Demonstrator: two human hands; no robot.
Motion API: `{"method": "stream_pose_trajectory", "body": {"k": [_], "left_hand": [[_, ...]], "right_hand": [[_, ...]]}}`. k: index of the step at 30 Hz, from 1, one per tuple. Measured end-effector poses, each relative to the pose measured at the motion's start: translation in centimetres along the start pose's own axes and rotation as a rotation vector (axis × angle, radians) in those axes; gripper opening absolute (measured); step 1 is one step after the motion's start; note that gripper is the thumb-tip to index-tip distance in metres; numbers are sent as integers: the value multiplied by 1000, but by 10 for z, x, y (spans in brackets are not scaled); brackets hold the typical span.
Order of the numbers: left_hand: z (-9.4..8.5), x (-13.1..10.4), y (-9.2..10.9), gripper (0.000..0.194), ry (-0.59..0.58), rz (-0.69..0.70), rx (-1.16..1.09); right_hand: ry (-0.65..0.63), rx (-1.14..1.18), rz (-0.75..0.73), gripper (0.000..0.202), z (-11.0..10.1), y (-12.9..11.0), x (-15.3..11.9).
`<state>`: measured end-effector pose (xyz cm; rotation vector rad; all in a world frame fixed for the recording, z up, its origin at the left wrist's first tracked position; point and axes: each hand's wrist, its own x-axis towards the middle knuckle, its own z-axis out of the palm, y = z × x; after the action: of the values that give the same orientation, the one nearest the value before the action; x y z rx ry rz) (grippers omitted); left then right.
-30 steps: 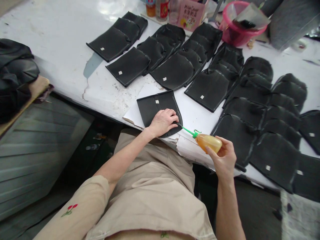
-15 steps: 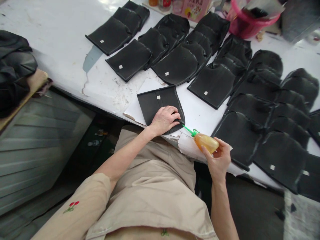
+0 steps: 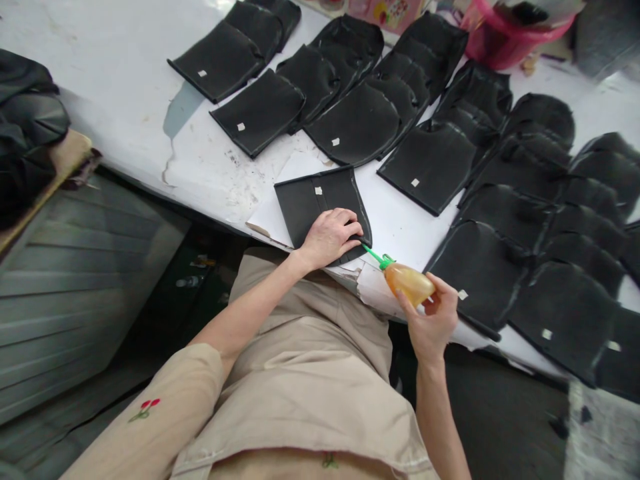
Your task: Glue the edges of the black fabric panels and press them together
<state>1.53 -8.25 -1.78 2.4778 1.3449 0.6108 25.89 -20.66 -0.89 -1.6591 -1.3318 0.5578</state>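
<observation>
The right hand (image 3: 433, 323) sits closer to the left hand (image 3: 330, 237) than it does a second ago, and the squeeze bottle (image 3: 409, 283) comes in with it, its green nozzle (image 3: 373, 253) aimed in by the left thumb. The left hand stays on the same part of the black piece (image 3: 299, 200), so as I read it the work is still on that one stretch of curved edge, with only a small adjustment of the bottle.

The right grip is closed round the amber-coloured bottle. The left lies palm down, fingers bent together near the edge; whether they pinch the piece or merely press it, I can't tell. Nor can I make out if the nozzle's tip touches the piece or stops just short. The piece lies on a white board (image 3: 267, 212) at the near edge of the tabletop (image 3: 120, 120), apart from the rows of black pieces (image 3: 437, 167) beyond it and to the right.

As for writing, there is little to go on. A small pale sticker (image 3: 319, 191) is on the piece, and similar ones sit on several in the rows, all too small to show any mark. The bottle carries no label that I can see. On the pink box (image 3: 383, 12) at the back, some printed picture shows, but no lettering I can read
</observation>
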Motion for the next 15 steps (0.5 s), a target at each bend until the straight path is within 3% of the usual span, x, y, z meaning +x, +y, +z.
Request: {"method": "stream_pose_trajectory", "body": {"k": [15], "left_hand": [[0,1,5,16,-1,-25,21]], "right_hand": [[-4,-93,-27,57,-10,-9,-1]]}}
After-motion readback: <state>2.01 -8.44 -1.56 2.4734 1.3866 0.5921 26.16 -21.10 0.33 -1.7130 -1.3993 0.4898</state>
